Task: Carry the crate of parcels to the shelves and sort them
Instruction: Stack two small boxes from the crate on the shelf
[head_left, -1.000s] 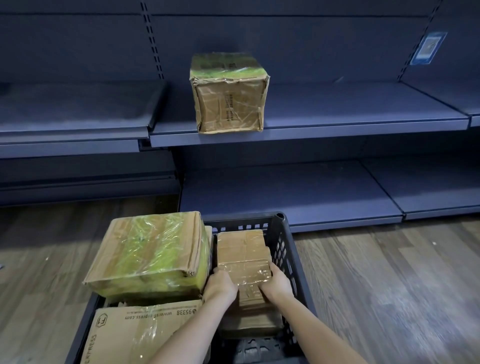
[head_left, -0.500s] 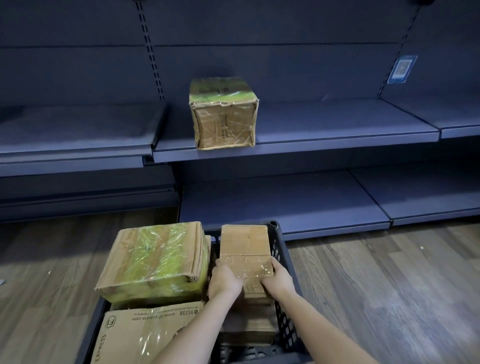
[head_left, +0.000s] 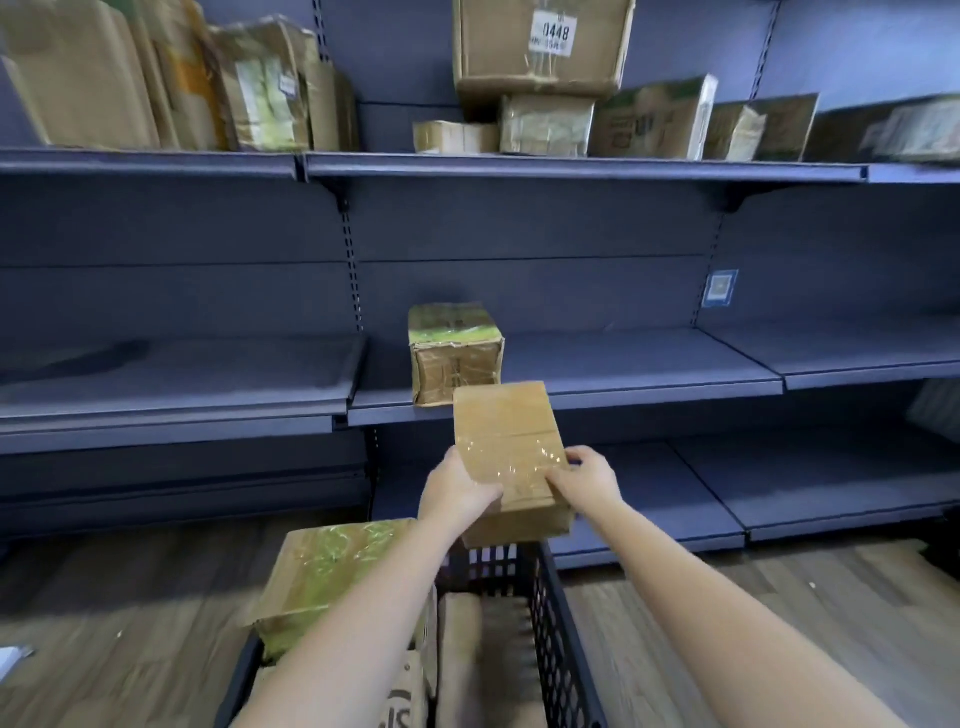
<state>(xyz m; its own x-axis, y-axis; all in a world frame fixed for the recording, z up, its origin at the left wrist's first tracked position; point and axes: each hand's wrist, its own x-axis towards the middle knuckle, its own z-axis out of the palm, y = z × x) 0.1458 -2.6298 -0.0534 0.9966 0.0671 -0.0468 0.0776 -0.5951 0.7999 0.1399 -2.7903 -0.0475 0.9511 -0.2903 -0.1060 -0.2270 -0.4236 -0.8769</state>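
A brown taped cardboard parcel (head_left: 506, 441) is held up above the far end of the black plastic crate (head_left: 553, 623). My left hand (head_left: 454, 491) grips its left side and my right hand (head_left: 587, 478) grips its right side. It hangs in front of the middle shelf (head_left: 623, 387), just below and right of a green-topped taped parcel (head_left: 454, 353) that stands on that shelf. In the crate lie a large parcel wrapped in green film (head_left: 332, 571), a printed carton (head_left: 410, 696) and a brown parcel (head_left: 462, 660), partly hidden by my forearms.
The top shelf (head_left: 571, 169) holds several cardboard boxes, one labelled 0448 (head_left: 540, 47). The bottom shelf (head_left: 675, 499) is bare, as is the left middle shelf (head_left: 171, 384). A small blue label (head_left: 719, 288) is on the back panel. The crate stands on wooden floor (head_left: 779, 597).
Both hands have lifted the brown parcel out of the crate and up toward the middle shelf. The view has tilted up, so the top shelf with its boxes now shows.
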